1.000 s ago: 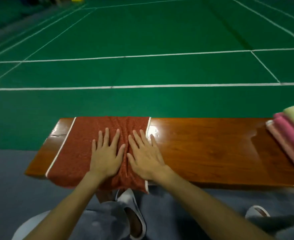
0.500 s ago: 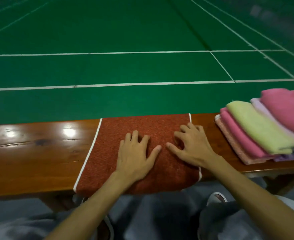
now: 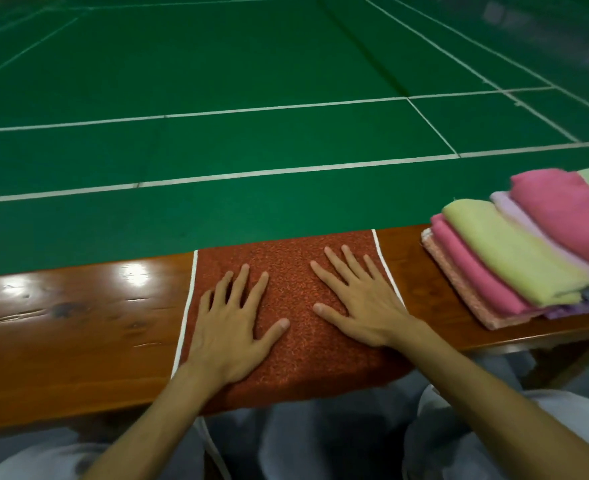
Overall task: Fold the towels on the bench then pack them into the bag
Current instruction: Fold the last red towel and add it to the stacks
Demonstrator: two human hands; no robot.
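Head view, entry: both grips are flat on the rust-red towel [image 3: 296, 289], which lies across the middle of the tabletop [image 3: 78, 323].

Change, left to right:
- Left grip [image 3: 227, 327]: released as before, palm down and fingers spread. It now lies close to the towel's left white trim [image 3: 185, 313].
- Right grip [image 3: 359, 303]: half a second ago its fingers were curled near the towel's right edge. Now they are straight and fanned, holding nothing and pressing the cloth beside the right trim [image 3: 385, 268].
- A second ago the two grips lay side by side at the towel's centre. Now they are well apart, with bare cloth between them.

Reading: you have been smoothing outward from the centre, and the cloth looks flat and crease-free. My judgement is that this layer is settled and ready for its next fold. The bag is not in view, so packing looks some way off.

Edges and room, left to right:
- Left of the towel, a long bare stretch of tabletop runs to the frame edge. This is the best room for folding.
- The towel spans from the far edge to the near edge and overhangs the near edge toward your lap [image 3: 321, 427]. A pull toward you could drag it off.
- Right of the towel there is only a narrow bare strip before the stack of folded towels [image 3: 515, 258], whose near corner reaches the near edge. Fold leftward or inward so that you do not nudge it.
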